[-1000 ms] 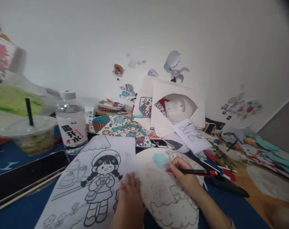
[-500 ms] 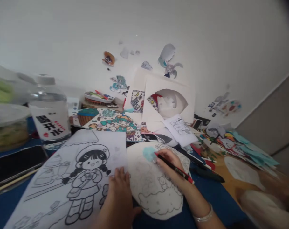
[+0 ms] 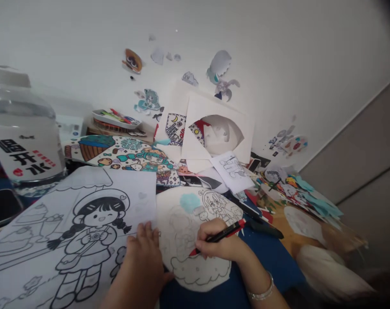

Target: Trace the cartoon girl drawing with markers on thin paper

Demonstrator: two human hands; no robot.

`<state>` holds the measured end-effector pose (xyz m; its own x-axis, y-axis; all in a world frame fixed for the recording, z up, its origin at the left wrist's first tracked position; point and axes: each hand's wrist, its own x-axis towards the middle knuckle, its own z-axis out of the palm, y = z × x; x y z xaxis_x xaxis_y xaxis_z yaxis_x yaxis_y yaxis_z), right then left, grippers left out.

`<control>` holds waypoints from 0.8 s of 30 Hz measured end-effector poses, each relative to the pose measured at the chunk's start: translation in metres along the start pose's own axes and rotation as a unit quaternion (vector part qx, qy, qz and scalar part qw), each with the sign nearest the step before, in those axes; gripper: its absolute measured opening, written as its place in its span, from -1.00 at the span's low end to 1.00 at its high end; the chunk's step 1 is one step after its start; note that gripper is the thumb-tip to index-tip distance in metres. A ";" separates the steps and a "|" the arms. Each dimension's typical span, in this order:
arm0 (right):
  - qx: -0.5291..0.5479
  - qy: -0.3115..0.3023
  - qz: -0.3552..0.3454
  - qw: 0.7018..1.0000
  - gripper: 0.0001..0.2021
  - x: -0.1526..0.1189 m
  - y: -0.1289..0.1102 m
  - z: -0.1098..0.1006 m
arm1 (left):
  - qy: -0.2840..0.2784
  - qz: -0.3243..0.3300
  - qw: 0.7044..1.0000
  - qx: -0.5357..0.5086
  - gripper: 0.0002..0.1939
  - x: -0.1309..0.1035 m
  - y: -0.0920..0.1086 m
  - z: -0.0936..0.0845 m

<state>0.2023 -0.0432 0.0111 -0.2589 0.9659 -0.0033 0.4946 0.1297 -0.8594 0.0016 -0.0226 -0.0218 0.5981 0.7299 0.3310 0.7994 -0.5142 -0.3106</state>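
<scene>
- Near half past five on the view, the right hand [image 3: 219, 240] is grasping the red-and-black pen [image 3: 225, 231] in its fingers.
- The pen is slanting over the cut drawing sheet [image 3: 178, 234], which is lying at six o'clock; its red tip is pointing to the cloud outline.
- At seven o'clock the left hand [image 3: 143, 253] is resting on the colouring page [image 3: 92, 231], its fingers clasping nothing.
- The colouring page is lying toward eight o'clock, and the bottle [image 3: 24, 137] is standing at nine.
</scene>
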 end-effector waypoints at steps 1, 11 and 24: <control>-0.005 -0.004 0.000 1.000 -0.68 0.000 -0.001 0.001 | 0.000 0.002 1.000 0.001 -0.30 0.000 0.000 0.000; -0.022 -0.012 -0.005 1.000 -0.75 0.001 0.001 0.001 | -0.002 0.011 1.000 0.000 -0.30 0.000 0.000 0.008; -0.004 -0.002 0.025 1.000 -0.77 0.001 0.004 -0.004 | -0.002 0.047 0.999 0.004 -0.34 -0.002 -0.003 0.029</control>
<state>0.2074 -0.0409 0.0100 -0.2374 0.9702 -0.0476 0.5139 0.0838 -0.8537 -0.0037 -0.0096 -0.0479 0.6700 0.6807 0.2963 0.7394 -0.5764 -0.3478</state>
